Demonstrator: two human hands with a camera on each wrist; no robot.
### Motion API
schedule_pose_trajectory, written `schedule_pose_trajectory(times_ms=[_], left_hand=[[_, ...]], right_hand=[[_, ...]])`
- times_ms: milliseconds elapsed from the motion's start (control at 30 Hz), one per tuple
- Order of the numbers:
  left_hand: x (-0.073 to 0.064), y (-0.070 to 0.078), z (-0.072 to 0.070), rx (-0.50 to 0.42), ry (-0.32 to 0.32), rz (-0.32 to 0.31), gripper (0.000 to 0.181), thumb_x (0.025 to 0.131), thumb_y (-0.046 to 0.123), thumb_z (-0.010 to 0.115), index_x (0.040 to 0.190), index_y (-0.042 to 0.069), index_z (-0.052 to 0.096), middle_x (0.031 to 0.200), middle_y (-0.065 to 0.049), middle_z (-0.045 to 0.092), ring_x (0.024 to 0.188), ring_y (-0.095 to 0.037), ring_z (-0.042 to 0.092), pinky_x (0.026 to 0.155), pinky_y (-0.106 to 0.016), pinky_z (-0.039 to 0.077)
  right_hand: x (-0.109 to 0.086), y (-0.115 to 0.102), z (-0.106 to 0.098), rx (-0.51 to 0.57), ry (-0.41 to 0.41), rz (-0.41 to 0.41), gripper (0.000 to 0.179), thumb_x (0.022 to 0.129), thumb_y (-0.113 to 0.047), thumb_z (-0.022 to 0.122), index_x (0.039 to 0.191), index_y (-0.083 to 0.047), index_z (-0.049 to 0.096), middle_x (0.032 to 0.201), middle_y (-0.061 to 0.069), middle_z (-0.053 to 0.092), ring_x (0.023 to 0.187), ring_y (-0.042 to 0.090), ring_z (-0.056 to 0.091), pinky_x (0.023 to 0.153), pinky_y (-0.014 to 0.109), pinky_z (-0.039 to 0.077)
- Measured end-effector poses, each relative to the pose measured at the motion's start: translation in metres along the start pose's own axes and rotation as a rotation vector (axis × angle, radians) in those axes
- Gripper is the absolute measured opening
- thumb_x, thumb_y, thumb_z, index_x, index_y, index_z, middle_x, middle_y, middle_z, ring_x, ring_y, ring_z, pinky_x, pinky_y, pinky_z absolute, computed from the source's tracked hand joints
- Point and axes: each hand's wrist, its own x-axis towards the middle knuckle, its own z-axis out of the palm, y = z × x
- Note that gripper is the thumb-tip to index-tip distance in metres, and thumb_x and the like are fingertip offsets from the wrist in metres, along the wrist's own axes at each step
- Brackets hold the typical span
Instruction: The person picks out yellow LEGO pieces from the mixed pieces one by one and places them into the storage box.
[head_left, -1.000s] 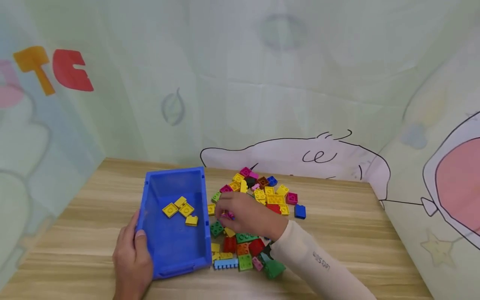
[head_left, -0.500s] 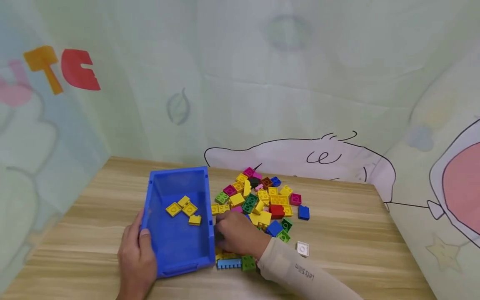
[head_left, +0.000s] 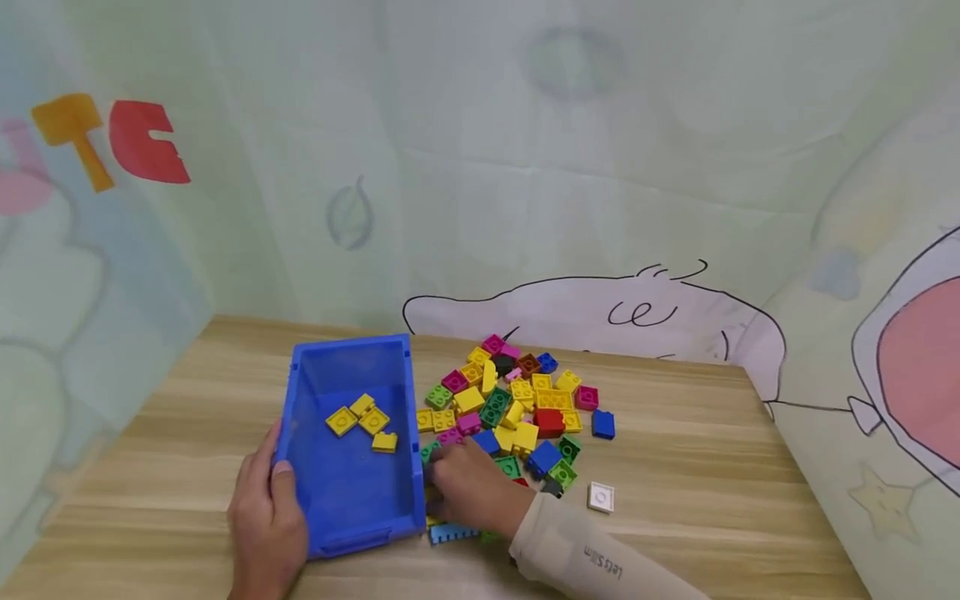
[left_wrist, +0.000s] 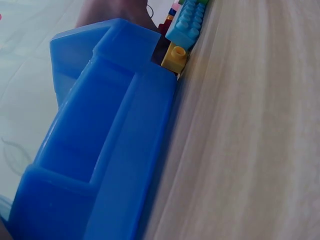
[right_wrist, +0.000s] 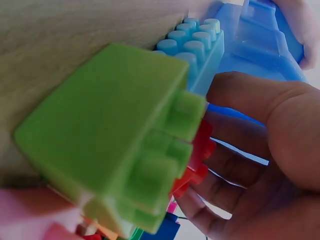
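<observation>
My left hand (head_left: 266, 517) grips the left wall of a blue plastic bin (head_left: 356, 492), thumb over the rim. Several yellow toy building bricks (head_left: 342, 422) lie inside it. My right hand (head_left: 480, 485) reaches down into the near left of a brick pile, close against the bin's right wall. In the right wrist view its fingers (right_wrist: 235, 175) are bent behind a red brick (right_wrist: 202, 142), beside a light blue studded brick (right_wrist: 197, 52) and a green brick (right_wrist: 100, 115). The fingertips are hidden, so any brick between them cannot be seen.
Mixed bricks, including a red brick (head_left: 549, 422) and a dark green brick (head_left: 495, 407), spread right of the bin. A white brick (head_left: 601, 497) and a blue brick (head_left: 603, 424) lie apart at the right. Printed cloth (head_left: 480, 200) surrounds the wooden table (head_left: 690, 467).
My right hand has come from the pile's middle towards its near left, beside the bin wall, uncovering bricks and the white one. My left hand keeps its grip on the bin.
</observation>
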Motion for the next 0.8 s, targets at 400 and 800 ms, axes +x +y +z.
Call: schedule_pose_trajectory(times_ms=[400,800], left_hand=[[-0.001,-0.003,0.001,-0.003,-0.002,-0.052,0.046,0.107,0.011,0.038,0.153,0.01,0.045,0.125,-0.025,0.054,0.115,-0.04,0.051,0.102,-0.056,0.035],[-0.001,0.001,0.003,0.001,-0.012,-0.074,0.046,0.107,0.014,0.037,0.153,0.012,0.044,0.124,-0.025,0.054,0.114,-0.04,0.05,0.1,-0.059,0.035]], right_hand=[[-0.011,-0.003,-0.015,-0.073,0.126,-0.043,0.019,0.084,-0.03,0.081,0.093,-0.014,0.075,0.079,-0.01,0.06,0.072,0.003,0.049,0.071,0.02,0.043],[-0.03,-0.009,-0.076,0.083,0.38,-0.013,0.03,0.087,-0.013,0.077,0.115,-0.014,0.068,0.102,-0.003,0.059,0.084,0.007,0.052,0.073,0.012,0.045]])
